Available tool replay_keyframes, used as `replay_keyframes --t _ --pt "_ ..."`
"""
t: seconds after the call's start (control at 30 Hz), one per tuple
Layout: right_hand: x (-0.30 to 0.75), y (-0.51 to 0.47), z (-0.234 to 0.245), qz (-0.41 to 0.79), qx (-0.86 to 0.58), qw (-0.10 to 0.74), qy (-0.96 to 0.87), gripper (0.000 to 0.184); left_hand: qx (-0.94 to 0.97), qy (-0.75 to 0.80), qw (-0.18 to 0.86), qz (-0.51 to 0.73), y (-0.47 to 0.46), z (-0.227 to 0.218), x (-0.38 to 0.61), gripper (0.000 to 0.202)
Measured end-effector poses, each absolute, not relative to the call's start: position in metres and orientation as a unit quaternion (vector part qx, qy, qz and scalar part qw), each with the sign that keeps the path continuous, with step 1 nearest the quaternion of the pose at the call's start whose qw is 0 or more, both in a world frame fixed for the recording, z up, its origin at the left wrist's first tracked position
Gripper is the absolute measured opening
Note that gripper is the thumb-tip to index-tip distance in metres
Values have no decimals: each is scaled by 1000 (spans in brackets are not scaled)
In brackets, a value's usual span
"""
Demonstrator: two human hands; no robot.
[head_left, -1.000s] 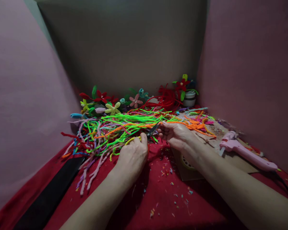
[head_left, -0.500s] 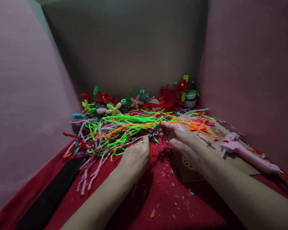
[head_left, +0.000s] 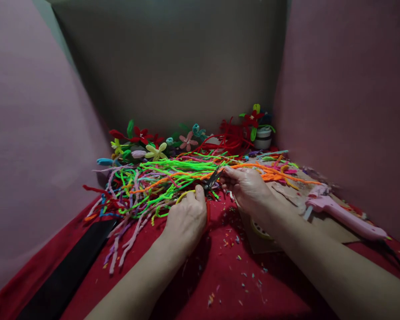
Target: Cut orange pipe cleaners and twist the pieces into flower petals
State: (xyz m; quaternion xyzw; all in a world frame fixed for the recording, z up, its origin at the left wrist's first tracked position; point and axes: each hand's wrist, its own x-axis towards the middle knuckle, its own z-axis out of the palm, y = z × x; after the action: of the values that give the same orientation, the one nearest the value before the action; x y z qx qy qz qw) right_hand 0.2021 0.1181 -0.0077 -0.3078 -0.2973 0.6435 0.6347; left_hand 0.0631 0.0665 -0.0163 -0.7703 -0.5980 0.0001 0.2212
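Note:
My left hand [head_left: 186, 213] is closed round the scissors [head_left: 212, 180], whose red and yellow handles show beside my fingers. Their dark blades stand apart, with the tips close to my right fingertips. My right hand [head_left: 250, 189] pinches an orange pipe cleaner [head_left: 286, 173] between thumb and fingers. Its long end trails to the right, towards the glue gun; the pinched part is mostly hidden. Under and behind both hands lies a tangled heap of pipe cleaners [head_left: 173, 166], mostly bright green, with pink, lilac and red ones.
Pipe-cleaner flowers [head_left: 156, 152] line the back, with a small white pot [head_left: 263, 138] at the right. A pink glue gun [head_left: 346, 213] rests on cardboard [head_left: 333, 229]. At the left lies a long black object [head_left: 73, 266]. Tiny clippings dot the red cloth [head_left: 233, 284].
The scissor blades have spread apart. The orange pipe cleaner now reaches farther right, up to the glue gun. My right hand has shifted slightly, and the whole view has moved a little.

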Motion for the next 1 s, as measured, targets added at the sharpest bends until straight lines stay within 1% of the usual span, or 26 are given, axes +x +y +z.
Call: replay_keyframes --t 0.23,0.43,0.73,1.0 --pt "204 118 -7 649 -304 621 -318 10 -753 -595 280 13 66 -18 62 42" --pt "206 116 -4 657 -311 609 -317 17 -740 -598 307 25 64 -18 63 41" --pt "205 115 -1 682 -333 597 -258 23 -747 -604 277 23 61 -21 69 42" --pt "203 113 0 675 -333 607 -254 24 -763 -614 199 23 61 -20 71 37"
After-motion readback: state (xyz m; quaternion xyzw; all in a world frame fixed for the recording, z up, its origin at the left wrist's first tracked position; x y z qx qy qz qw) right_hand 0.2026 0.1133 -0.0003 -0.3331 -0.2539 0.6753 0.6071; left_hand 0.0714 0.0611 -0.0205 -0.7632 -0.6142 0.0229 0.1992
